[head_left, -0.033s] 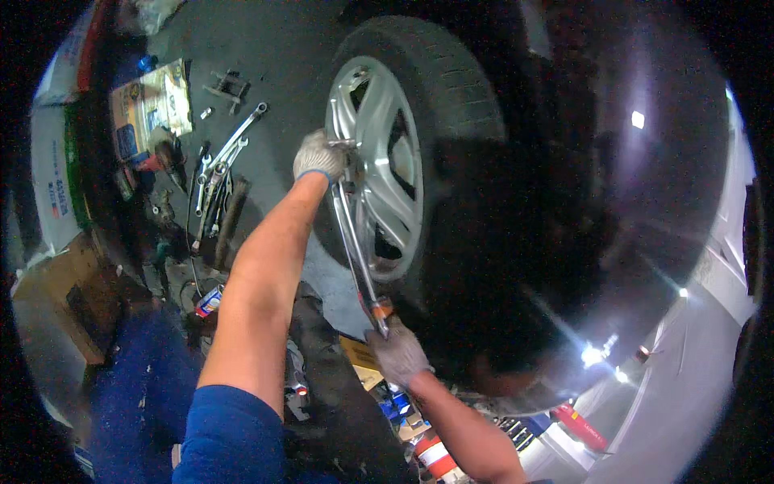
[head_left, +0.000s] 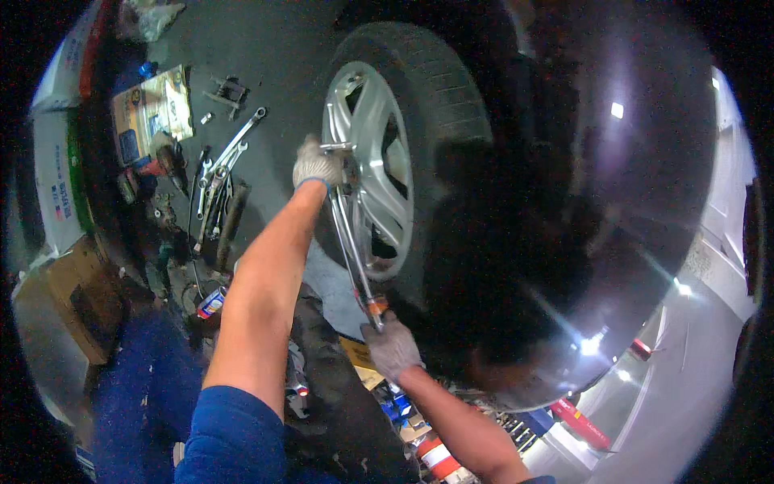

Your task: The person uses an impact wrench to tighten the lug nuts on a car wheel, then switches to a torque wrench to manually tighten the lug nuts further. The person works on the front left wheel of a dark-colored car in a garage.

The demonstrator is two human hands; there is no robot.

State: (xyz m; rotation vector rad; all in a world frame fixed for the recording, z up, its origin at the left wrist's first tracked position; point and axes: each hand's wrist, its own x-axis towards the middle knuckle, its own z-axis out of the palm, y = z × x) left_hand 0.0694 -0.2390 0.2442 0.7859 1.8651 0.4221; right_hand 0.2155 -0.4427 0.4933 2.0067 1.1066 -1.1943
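Observation:
A car wheel [head_left: 375, 165] with silver spokes and a black tyre [head_left: 451, 97] stands in front of me. A long chrome wrench [head_left: 348, 242] with an orange band near its lower end slants down along the wheel's outer face. My left hand [head_left: 317, 164], in a pale knit glove, is closed round its upper end beside the hub, where short chrome bars stick out in a cross. The joint at the wheel is hidden by that hand. My right hand [head_left: 393, 347], also gloved, is closed round the lower end, just below the band.
On the floor to the left lie several spanners [head_left: 222, 173], a red and black power tool [head_left: 161, 161], a flat package [head_left: 153, 113] and a spray can [head_left: 211, 302]. A cardboard box [head_left: 76, 298] stands at far left. Dark car bodywork [head_left: 629, 202] fills the right.
The whole view has shifted slightly, so the wheel sits a little further left and lower. Both hands keep their grip on the wrench.

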